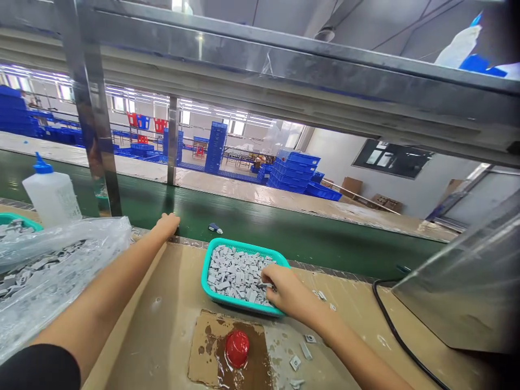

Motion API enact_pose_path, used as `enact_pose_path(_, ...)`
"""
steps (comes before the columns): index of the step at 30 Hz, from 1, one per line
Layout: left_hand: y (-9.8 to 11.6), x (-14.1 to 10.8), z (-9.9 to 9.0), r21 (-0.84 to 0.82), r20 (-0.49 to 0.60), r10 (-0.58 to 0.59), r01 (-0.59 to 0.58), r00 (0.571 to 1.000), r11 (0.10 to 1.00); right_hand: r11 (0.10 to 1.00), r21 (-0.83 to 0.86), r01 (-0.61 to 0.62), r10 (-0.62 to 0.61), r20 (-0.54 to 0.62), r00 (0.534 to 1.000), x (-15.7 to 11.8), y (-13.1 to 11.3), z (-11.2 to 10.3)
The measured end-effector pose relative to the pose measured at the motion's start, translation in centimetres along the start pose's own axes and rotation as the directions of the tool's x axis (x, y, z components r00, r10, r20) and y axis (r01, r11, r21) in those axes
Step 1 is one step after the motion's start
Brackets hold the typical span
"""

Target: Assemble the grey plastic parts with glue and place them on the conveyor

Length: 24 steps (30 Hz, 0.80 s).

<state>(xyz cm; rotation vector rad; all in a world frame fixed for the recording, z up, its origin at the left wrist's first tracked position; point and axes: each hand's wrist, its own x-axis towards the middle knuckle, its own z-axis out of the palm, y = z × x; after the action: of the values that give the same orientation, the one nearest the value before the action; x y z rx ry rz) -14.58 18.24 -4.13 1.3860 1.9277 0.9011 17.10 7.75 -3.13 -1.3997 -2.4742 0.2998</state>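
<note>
My right hand [284,290] is over the right end of a turquoise plastic basket [206,271] heaped with small grey plastic parts [235,273]. Its thumb and forefinger curl together around one grey part at the top of the heap. My left hand [168,223] reaches out to the near edge of the green conveyor belt [260,225], and its fingers are mostly hidden from here. A small dark blue and white piece [215,228] lies on the belt to the right of that hand.
In front of the basket, a wet red cup-shaped object [236,348] sits on soaked cardboard [203,349]. Loose grey parts [295,362] lie nearby. At left are a clear plastic bag [93,244] of parts and a white bottle [52,195]. A black cable [394,325] runs at right.
</note>
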Motion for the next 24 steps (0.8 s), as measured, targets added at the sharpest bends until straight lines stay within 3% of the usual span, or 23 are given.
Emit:
enact_pose_path(4,1.6,-2.8,-1.3,-0.311,0.087,-0.073,0.097,0.994,0.945,0.988,0.156,-0.008,0.021,-0.083,0.996,-0.1,0.1,-0.9)
enact_pose_path(7,3.5,-7.3,-0.4,-0.566,0.237,-0.040,0.172,0.971,0.806,0.947,0.320,-0.001,0.037,-0.109,0.993,-1.1,-0.8,-1.5)
enact_pose_path(11,4.8,-14.9,2.3,-0.773,0.421,0.105,0.296,0.901,0.562,0.762,0.637,0.117,0.027,-0.212,0.977,-3.2,-3.7,-1.7)
enact_pose_path(12,4.9,-16.6,3.1,-0.830,0.461,0.164,0.358,0.872,0.428,0.732,0.659,0.172,0.009,-0.262,0.965,-3.7,-4.5,-1.7)
enact_pose_path(14,4.7,-19.3,4.4,-0.833,0.528,0.270,0.430,0.805,0.348,0.741,0.618,0.263,-0.038,-0.352,0.935,-4.7,-6.0,-1.6)
enact_pose_path(17,4.2,-21.4,5.5,-0.794,0.583,0.380,0.404,0.718,0.454,0.774,0.547,0.319,-0.059,-0.440,0.896,-5.7,-7.3,-1.3)
enact_pose_path(19,4.1,-21.9,5.6,-0.778,0.593,0.396,0.371,0.701,0.508,0.779,0.536,0.326,-0.045,-0.471,0.881,-6.0,-7.5,-1.0)
enact_pose_path(22,4.0,-22.1,5.4,-0.747,0.579,0.374,0.289,0.724,0.598,0.801,0.483,0.354,-0.079,-0.501,0.862,-6.3,-7.6,-0.9)
enact_pose_path(24,4.0,-22.1,5.1,-0.710,0.520,0.357,0.159,0.776,0.686,0.843,0.366,0.395,-0.169,-0.518,0.839,-6.5,-7.6,-1.3)
